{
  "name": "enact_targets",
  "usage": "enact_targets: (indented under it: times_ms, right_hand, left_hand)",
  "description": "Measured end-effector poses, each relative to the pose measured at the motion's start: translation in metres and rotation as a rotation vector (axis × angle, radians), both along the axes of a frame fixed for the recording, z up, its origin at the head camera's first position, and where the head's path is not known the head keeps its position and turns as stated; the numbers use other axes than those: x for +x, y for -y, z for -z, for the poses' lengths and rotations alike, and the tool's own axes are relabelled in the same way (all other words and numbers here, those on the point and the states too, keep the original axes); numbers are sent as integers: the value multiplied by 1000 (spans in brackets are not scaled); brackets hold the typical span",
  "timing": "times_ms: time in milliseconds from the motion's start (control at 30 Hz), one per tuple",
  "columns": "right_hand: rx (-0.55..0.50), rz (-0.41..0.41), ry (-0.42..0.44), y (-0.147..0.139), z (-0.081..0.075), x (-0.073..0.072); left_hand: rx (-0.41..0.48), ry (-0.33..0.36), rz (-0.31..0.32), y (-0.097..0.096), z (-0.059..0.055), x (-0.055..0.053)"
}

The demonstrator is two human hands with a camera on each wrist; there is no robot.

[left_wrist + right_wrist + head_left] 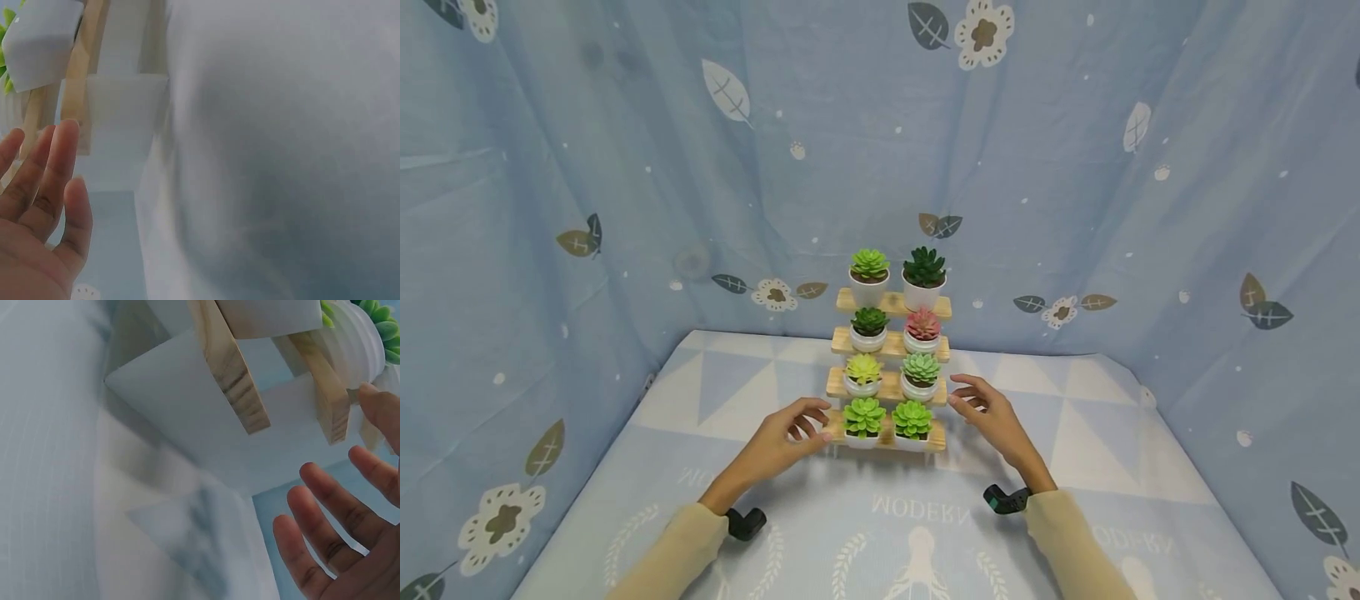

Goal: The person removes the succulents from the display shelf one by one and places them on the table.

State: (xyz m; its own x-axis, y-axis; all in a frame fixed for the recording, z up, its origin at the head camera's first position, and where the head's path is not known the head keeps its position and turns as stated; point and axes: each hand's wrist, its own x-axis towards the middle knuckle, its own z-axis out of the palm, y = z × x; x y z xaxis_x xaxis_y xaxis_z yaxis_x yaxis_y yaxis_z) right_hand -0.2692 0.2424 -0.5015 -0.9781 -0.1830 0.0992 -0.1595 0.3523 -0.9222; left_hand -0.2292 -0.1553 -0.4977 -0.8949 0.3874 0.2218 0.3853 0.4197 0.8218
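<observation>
A tiered plant stand with several pale wooden shelves point(889, 347) stands on the table, small potted succulents in pairs on its levels. On the lowest shelf sit two bright green succulents point(863, 417) in white pots. Above them are a yellow-green succulent point(863, 369) and a pale green one point(921, 370). My left hand point(781, 442) is at the left end of the lowest shelf, fingers loosely bent and holding nothing. Beside the right ends of the lower shelves hovers my right hand point(994, 418), its fingers spread and apart from the wood in the right wrist view.
Higher up stand a dark green succulent point(869, 322), a pink one point(922, 324), and two taller white pots point(868, 287) on top. A blue patterned cloth point(880, 517) covers the table. Blue floral curtains point(850, 125) hang behind and at both sides.
</observation>
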Motion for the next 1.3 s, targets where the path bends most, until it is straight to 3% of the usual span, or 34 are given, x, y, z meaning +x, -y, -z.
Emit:
enact_targets:
  times_ms: [267, 500, 767, 1033, 1300]
  right_hand:
    - [-14, -48, -3, 8, 0, -5]
    - [-28, -41, -7, 13, 1, -11]
    - [-43, -64, -6, 15, -3, -15]
    - [-55, -59, 33, 15, 2, -17]
    - [-119, -117, 88, 12, 9, -19]
  left_hand:
    - [16, -12, 21, -8, 1, 3]
    - [-4, -9, 23, -8, 9, -3]
    - [-3, 4, 18, -10, 5, -4]
    - [1, 5, 20, -9, 6, -4]
    - [15, -1, 41, -9, 8, -5]
